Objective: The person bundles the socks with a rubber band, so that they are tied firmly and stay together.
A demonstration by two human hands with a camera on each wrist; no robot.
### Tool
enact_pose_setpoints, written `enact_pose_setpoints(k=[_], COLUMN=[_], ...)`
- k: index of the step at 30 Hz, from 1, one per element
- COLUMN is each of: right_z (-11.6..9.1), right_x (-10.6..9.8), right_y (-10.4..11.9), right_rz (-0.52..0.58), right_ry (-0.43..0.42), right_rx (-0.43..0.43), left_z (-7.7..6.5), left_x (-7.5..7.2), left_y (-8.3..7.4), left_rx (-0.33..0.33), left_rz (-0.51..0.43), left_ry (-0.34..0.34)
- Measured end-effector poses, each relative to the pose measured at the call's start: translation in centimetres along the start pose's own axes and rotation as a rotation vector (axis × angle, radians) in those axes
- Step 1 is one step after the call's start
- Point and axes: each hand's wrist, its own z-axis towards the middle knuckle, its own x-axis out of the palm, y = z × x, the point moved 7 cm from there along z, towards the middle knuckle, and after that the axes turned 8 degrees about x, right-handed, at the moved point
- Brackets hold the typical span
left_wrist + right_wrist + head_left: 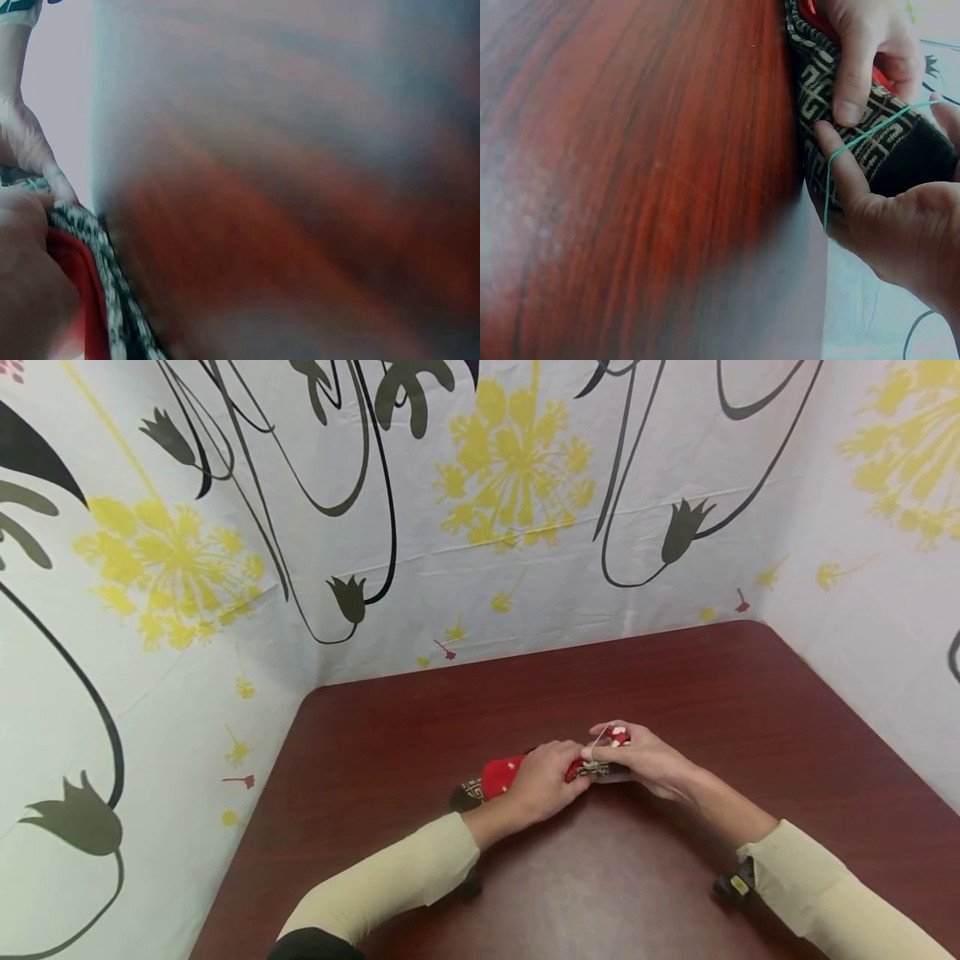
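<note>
A red and black patterned sock [502, 775] lies bundled lengthwise on the table. Its black end with a pale key pattern [892, 139] points toward my right hand. My left hand [551, 777] lies over the sock's middle and grips it, thumb [851, 94] on the patterned knit. A thin rubber band [870, 133], pale green in the right wrist view, is stretched across the fingers of my right hand [660, 764]. That hand's thumb and fingers hold the band spread around the sock's end. Some red and white knit [618, 735] shows between its fingers.
The dark reddish wooden table [375, 727] extends around both hands. A white cloth wall [525, 593] with flower prints stands behind it and along both sides. A black wrist camera [735, 885] sits under the right cuff. Much of the left wrist view is blurred.
</note>
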Motion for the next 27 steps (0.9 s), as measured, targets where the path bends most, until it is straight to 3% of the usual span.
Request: enact_pose_setpoints(k=[3, 6, 12, 17, 20, 27], right_z=[-0.1, -0.2, -0.3, -0.2, -0.2, -0.4], right_x=[0.0, 0.1, 0.5, 0.6, 0.7, 0.7], right_y=[0.1, 0.2, 0.5, 0.6, 0.5, -0.3], right_rz=[-0.015, -0.037, -0.049, -0.071, -0.073, -0.050], right_ry=[0.019, 0.051, 0.132, 0.145, 0.126, 0.047], right_rx=[0.003, 0.007, -0.003, -0.011, -0.011, -0.014], left_z=[0.0, 0.0, 0.1, 0.4, 0.5, 0.6], left_x=[-0.6, -1.3, -2.1, -2.4, -2.5, -2.6], left_y=[-0.9, -1.4, -1.2, -1.1, -1.0, -0.5], left_rx=[0.083, 0.136, 0.091, 0.134, 0.151, 0.106], left_rz=[0.094, 0.116, 0.105, 0.129, 0.144, 0.173], left_ry=[-0.048, -0.125, -0.233, -0.260, -0.267, -0.278])
